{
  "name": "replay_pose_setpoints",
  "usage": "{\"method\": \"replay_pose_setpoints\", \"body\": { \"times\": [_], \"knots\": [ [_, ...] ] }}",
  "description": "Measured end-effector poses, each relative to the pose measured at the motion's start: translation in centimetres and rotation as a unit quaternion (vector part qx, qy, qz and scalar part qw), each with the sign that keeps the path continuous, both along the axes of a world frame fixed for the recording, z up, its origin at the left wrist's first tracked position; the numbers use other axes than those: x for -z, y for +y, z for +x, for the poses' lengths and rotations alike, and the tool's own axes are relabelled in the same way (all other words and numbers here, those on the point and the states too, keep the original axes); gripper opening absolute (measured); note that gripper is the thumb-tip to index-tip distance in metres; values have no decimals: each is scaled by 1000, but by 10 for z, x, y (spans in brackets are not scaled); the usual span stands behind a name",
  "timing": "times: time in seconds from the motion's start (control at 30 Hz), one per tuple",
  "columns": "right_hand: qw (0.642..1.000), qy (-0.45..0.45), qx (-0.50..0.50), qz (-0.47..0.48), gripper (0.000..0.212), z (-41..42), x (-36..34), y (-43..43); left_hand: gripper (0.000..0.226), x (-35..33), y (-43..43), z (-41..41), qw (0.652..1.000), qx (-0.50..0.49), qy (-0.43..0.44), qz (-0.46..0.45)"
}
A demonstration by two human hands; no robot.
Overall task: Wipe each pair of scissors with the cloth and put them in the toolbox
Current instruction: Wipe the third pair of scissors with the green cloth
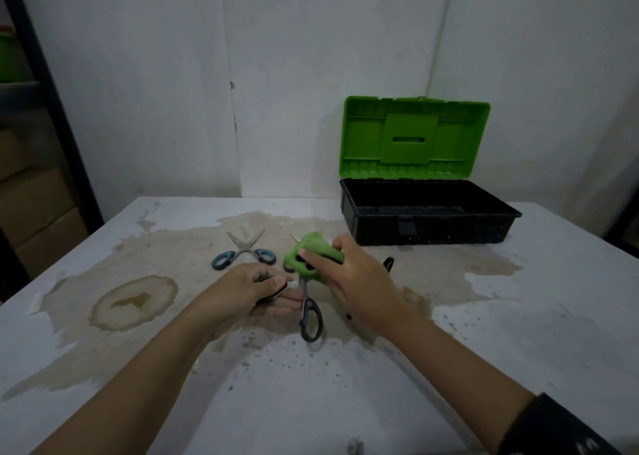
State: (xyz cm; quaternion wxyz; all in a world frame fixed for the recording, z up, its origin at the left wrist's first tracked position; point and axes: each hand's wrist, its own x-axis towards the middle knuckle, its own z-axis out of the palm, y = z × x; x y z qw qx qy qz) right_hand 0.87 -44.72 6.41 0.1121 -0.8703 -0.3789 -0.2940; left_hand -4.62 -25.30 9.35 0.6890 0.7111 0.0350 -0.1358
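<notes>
The stained desk [518,316] fills the lower frame. The toolbox [428,226] stands open right of centre. Mid-frame, the left hand [249,288] grips one handle of the black scissors [311,319]. The right hand [359,281] pinches the cloth [311,254] round their blades. Just above them, the blue scissors [245,250] lie splayed on the desk.

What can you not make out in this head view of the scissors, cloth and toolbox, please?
Head view:
Black-handled scissors: blades mostly wrapped in the green cloth gripped by the right hand; other handle covered by the left hand.
Black loop object beyond the right hand: mostly hidden by it.
Green-lidded black plastic toolbox: floor too dark, partly blocked by its front wall.
</notes>
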Motion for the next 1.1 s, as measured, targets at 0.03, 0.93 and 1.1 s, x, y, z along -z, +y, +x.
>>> {"method": "replay_pose_setpoints", "body": {
  "times": [0.03, 0.93, 1.1],
  "knots": [
    [1000, 0, 16, 11, 41, 10, -2, 0, 19, 0, -1, -1, 1000, 7, 1, 9],
    [995, 9, 50, 82, 38, 9, 11, -9, 18, -2, -12, 3, 998, -34, -48, -7],
    [966, 76, 158, 191, 39, 35, -5, -23, 18, -1, -9, 1, 996, -56, -60, 31]
  ]
}}
